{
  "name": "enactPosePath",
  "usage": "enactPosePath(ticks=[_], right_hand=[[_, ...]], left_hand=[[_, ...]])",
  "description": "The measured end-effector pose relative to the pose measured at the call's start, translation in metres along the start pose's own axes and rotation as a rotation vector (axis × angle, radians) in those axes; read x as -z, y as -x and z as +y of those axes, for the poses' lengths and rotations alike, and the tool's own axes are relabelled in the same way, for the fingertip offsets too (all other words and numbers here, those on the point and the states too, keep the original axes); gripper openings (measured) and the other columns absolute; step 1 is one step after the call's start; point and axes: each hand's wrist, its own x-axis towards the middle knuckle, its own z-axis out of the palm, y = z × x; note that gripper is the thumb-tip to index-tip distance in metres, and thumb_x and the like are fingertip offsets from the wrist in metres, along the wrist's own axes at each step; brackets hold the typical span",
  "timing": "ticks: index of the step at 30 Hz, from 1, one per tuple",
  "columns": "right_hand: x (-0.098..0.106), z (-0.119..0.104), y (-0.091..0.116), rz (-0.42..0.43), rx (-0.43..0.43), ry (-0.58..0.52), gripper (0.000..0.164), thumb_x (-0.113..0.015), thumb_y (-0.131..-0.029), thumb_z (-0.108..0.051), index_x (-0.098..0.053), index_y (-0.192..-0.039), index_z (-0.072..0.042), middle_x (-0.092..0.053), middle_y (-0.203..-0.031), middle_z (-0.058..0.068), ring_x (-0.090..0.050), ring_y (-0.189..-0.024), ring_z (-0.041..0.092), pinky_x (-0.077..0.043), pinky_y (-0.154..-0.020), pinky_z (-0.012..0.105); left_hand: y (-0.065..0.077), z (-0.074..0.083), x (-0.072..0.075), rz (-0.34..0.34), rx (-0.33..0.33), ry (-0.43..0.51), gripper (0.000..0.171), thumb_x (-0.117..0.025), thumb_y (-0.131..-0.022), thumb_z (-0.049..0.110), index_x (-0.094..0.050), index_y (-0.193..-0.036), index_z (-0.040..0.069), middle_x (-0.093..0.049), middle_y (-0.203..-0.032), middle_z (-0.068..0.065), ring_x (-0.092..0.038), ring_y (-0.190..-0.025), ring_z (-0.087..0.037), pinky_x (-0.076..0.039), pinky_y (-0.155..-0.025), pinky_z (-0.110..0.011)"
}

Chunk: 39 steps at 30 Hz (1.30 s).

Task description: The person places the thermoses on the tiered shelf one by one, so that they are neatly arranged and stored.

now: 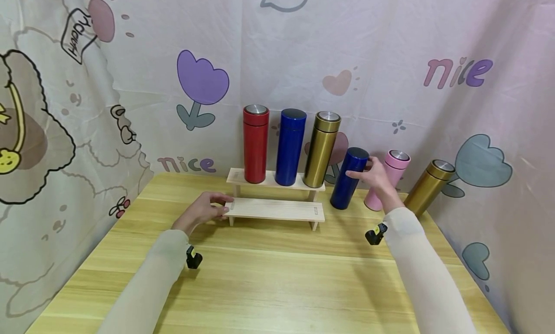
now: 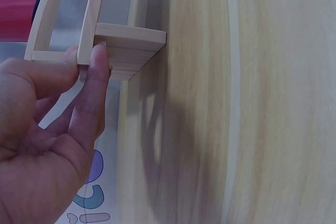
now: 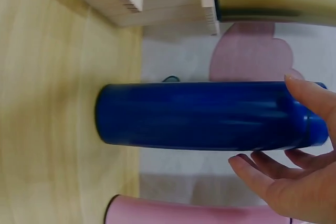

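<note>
My left hand point(image 1: 203, 211) pinches the left end of the lower step of a small two-tier wooden shelf point(image 1: 275, 208); thumb and fingers meet across the board's edge in the left wrist view. At the shelf's right, my right hand point(image 1: 375, 175) holds a blue thermos bottle point(image 1: 344, 187) near its top, thumb on one side and fingers on the other. This bottle is upright, its base at the tabletop. On the upper step stand a red thermos point(image 1: 256, 148), another blue thermos point(image 1: 290, 148) and a gold thermos point(image 1: 322, 151). The lower step is bare.
A pink thermos point(image 1: 395, 165) stands just right of my right hand, with a second gold thermos point(image 1: 429, 187) beyond it, near the table's right edge. Behind the wooden table point(image 1: 277, 286) hangs a printed cloth point(image 1: 368, 45), which also runs along both sides.
</note>
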Motion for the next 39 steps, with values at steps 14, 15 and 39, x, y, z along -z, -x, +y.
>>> enactPosePath(ticks=[14, 15, 39], right_hand=[[-0.020, 0.025, -0.006, -0.009, 0.002, -0.038, 0.101, -0.077, -0.092, -0.024, -0.009, -0.161, 0.005, -0.032, -0.160, 0.035, -0.041, -0.145, 0.049, -0.048, -0.115, 0.062], [-0.021, 0.027, -0.006, -0.006, -0.002, -0.045, 0.101, -0.077, -0.092, -0.024, -0.009, -0.162, 0.004, -0.031, -0.161, 0.034, -0.041, -0.145, 0.049, -0.048, -0.114, 0.063], [-0.032, 0.042, -0.010, -0.001, -0.013, -0.176, 0.097, -0.077, -0.093, -0.020, -0.012, -0.163, 0.000, -0.029, -0.164, 0.031, -0.037, -0.149, 0.047, -0.046, -0.114, 0.067]], left_hand=[[0.001, 0.001, -0.001, -0.003, -0.001, 0.002, 0.038, -0.064, -0.098, -0.003, -0.062, -0.137, -0.004, -0.056, -0.136, -0.029, -0.068, -0.085, -0.017, -0.067, -0.086, -0.038], [0.001, 0.001, -0.001, -0.001, -0.003, 0.001, 0.038, -0.064, -0.098, -0.003, -0.062, -0.136, -0.004, -0.057, -0.136, -0.029, -0.068, -0.086, -0.017, -0.067, -0.086, -0.038], [0.001, 0.002, -0.001, -0.001, 0.005, -0.006, 0.039, -0.065, -0.099, -0.001, -0.062, -0.137, -0.002, -0.056, -0.137, -0.029, -0.068, -0.087, -0.017, -0.067, -0.085, -0.036]])
